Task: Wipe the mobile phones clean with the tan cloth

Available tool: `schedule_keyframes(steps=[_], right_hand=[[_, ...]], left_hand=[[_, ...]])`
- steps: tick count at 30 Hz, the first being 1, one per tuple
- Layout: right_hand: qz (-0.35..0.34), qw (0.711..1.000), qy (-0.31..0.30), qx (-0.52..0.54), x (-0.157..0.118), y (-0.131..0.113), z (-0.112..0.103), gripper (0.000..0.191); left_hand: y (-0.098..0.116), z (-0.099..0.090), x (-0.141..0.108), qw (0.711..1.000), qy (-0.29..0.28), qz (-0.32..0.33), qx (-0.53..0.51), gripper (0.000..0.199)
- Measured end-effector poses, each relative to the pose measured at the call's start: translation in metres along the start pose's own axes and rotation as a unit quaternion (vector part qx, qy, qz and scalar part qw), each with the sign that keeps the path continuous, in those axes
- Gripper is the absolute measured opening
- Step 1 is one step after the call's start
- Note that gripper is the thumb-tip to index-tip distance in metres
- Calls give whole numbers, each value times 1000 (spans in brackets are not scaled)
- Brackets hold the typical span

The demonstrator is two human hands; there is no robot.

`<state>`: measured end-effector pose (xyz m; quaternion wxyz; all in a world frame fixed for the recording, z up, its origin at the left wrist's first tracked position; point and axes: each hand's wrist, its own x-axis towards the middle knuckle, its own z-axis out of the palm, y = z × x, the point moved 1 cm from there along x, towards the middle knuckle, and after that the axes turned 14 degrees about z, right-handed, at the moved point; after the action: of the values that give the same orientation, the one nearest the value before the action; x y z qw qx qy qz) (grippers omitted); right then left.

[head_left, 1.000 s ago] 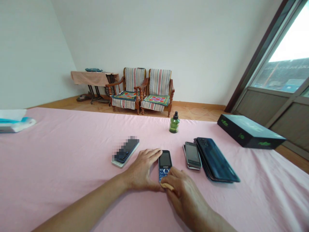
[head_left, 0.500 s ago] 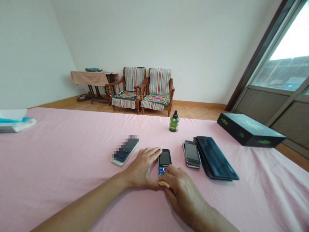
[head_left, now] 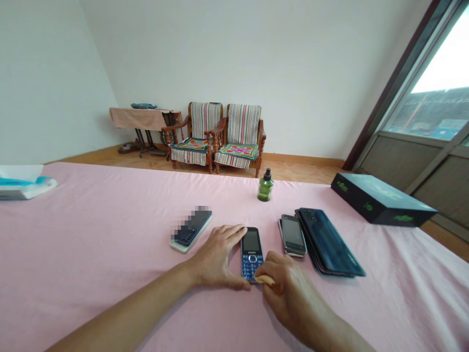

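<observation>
A blue keypad phone [head_left: 251, 259] lies face up on the pink cloth, its screen at the far end. My left hand [head_left: 214, 256] grips it from the left, with fingertips at its top corner and the thumb by its bottom edge. In my right hand [head_left: 289, 281] is a small folded yellowish cloth [head_left: 265, 280], pinched and touching the lower right of the keypad. Left of my hands, another keypad phone [head_left: 189, 234] rests on a white one, partly blurred out. To the right are a stacked silver-edged phone [head_left: 293, 233] and several larger dark phones [head_left: 328, 242].
A green bottle with a black cap [head_left: 265, 187] stands beyond the phones. At the right is a black box [head_left: 383, 200]; a tissue pack [head_left: 27, 188] sits at the left edge. Two wooden chairs [head_left: 240, 129] and a covered table [head_left: 141, 117] stand by the wall.
My right hand has slid the cloth right and slightly toward me, uncovering the phone's keypad. My left hand stays on the phone.
</observation>
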<state>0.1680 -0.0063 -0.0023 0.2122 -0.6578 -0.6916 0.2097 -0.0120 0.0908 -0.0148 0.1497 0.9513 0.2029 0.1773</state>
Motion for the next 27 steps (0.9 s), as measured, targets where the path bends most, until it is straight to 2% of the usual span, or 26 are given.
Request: schedule_keyframes(steps=[10,13,17,19,27], right_hand=[[-59,998,-5,-25,4,-14,17,24],[-41,999,-4,-3,2,-9,13,25],[17,1000,27,2,1,4,2,24],[25,999,44,-3,2,8,-2,21],[-60,994,26,91,13,10,8,28]], left_hand=[[2,1,0,1000,15,9,-5,108],[2,0,0,1000,14,10,-3,109],[2,-1,0,1000,-2,2,1,111],[1,-2,0,1000,-7,4,2,110],[-1,0,-1,1000,-10,15,2,113]])
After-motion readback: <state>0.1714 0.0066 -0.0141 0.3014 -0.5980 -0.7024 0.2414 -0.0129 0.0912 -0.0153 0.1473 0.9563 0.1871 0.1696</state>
